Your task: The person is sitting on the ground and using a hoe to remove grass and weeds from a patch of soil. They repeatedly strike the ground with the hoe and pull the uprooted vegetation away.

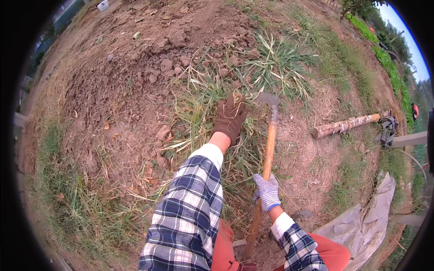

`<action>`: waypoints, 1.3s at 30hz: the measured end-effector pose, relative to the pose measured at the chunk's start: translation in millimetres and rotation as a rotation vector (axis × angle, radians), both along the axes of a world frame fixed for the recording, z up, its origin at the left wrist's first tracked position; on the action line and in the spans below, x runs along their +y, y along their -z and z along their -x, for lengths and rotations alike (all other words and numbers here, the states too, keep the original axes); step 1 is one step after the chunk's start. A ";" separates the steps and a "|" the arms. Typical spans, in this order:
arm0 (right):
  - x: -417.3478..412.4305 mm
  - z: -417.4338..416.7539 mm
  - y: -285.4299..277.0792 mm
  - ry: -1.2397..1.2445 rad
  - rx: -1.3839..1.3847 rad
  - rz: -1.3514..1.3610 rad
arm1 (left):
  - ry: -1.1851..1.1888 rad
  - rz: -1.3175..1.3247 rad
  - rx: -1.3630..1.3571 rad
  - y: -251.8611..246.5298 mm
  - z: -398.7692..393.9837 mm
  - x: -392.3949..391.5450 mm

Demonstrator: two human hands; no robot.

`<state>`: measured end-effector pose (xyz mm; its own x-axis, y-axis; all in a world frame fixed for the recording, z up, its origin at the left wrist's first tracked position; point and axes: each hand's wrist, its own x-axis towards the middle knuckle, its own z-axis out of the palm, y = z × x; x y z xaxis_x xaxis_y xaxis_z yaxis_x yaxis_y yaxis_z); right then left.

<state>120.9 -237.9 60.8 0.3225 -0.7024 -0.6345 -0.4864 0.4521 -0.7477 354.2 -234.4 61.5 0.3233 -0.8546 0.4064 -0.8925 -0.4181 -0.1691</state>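
My left hand, in a brown glove, reaches into the grass at the picture's middle; its fingers are curled around some grass stems near the sickle's head. My right hand, in a striped grey knit glove with a blue cuff, is closed around the wooden handle of a sickle. The tool's metal head points left, close to my left fingertips, and part of its blade is hidden by grass. Cut-looking loose grass lies under my left forearm. A clump of long-bladed grass stands beyond the metal head.
Clods of loose soil lie at the upper left. A wooden log rests on the ground at right, with dark wrapping at a post beyond it. A grey plastic sheet lies lower right. A white container stands far left.
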 end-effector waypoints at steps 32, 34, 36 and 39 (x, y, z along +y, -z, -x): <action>-37.2 -3.6 15.8 -0.053 0.105 0.040 | -0.247 -0.219 0.823 -10.2 5.6 35.3; -20.0 12.8 34.1 -0.212 0.211 0.012 | -0.277 -0.215 0.859 -18.0 5.0 40.1; -17.5 2.8 8.6 -0.171 0.228 -0.130 | -0.311 -0.215 0.854 -10.8 2.9 48.8; -40.6 4.3 12.1 -0.116 0.065 0.041 | -0.323 -0.205 0.875 -5.4 6.9 46.5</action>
